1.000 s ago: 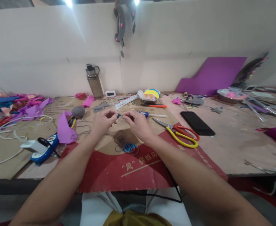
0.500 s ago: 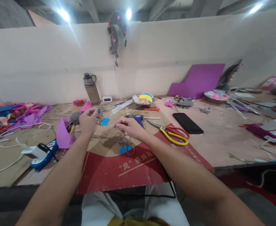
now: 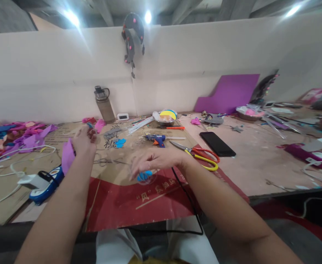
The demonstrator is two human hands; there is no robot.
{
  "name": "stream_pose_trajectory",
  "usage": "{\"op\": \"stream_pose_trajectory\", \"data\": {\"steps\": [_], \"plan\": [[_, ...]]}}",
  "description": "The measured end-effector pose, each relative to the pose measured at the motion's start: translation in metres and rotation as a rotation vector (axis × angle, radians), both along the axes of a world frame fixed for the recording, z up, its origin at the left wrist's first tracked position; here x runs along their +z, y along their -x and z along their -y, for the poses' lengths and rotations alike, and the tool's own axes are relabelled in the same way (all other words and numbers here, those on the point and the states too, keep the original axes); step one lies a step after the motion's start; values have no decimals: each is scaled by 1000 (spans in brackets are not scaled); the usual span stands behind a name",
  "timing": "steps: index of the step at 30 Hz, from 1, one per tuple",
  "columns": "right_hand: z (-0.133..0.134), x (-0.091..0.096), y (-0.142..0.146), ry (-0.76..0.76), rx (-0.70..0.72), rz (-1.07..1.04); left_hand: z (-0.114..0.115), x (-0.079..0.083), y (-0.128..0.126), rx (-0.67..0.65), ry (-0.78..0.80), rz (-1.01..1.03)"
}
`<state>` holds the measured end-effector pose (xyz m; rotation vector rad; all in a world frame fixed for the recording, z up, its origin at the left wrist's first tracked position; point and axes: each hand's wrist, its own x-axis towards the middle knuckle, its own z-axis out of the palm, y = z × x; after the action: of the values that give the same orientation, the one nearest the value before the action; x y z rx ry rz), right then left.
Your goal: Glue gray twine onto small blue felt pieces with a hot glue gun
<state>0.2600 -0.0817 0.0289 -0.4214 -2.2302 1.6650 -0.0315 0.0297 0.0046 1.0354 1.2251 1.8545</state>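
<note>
My left hand (image 3: 84, 142) is at the left of the cardboard, its fingers curled and slightly blurred. Whatever they may hold is hidden, and the grey yarn ball seen earlier does not show. Palm down and fingers stretched, my right hand (image 3: 157, 160) hovers over or rests on blue cut pieces (image 3: 145, 176) and loops of grey yarn; contact is unclear. More of this yarn (image 3: 110, 161) runs across the cardboard between my hands. Beyond it lie small blue shapes (image 3: 120, 143), grey cut shapes (image 3: 112, 134) and a blue glue gun (image 3: 158, 139) with a glue stick.
Yellow-and-red-handled scissors (image 3: 205, 159) and a black phone (image 3: 217, 143) lie right. A power strip (image 3: 47, 187) with white cables and a felt scrap pile (image 3: 26, 137) are left. A bottle (image 3: 104, 104) stands at the back; a black cord (image 3: 187, 198) crosses the front.
My left hand has moved left and nearer the table's left scraps. The right hand has lowered and turned from a pinch to stretched fingers over the blue pieces. The view has shifted slightly.
</note>
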Motion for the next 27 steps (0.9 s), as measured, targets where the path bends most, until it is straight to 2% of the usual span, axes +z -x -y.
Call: {"op": "stream_pose_trajectory", "data": {"steps": [1,4,7,9,11,12,13,15,20,24,27], "plan": [[0,-1,0,-47,-24,42,0,-1,-4,26,-39,64],[-7,-8,-2,-221,-224,167,3,-2,-14,24,-108,193],[-19,-17,-7,-298,-384,342,7,-2,-17,-7,-114,239],[-28,-23,-12,-398,-634,432,10,-2,-19,-36,-108,232],[-39,-30,-17,-559,-981,512,13,-3,-24,-80,-88,189],[-44,-35,-19,-620,-1112,569,15,-3,-27,-99,-75,165],[-49,-40,-21,-629,-1180,635,17,-4,-32,-115,-64,143],[-57,-53,-22,-582,-1201,733,21,-6,-42,-142,-57,102],[-67,-75,-19,-468,-1200,741,33,-13,-66,-259,-26,23],[-72,-70,-20,-312,-1221,688,39,-15,-75,-308,-9,27],[-68,-61,-16,-268,-1271,573,41,-13,-76,-308,1,50]]}}
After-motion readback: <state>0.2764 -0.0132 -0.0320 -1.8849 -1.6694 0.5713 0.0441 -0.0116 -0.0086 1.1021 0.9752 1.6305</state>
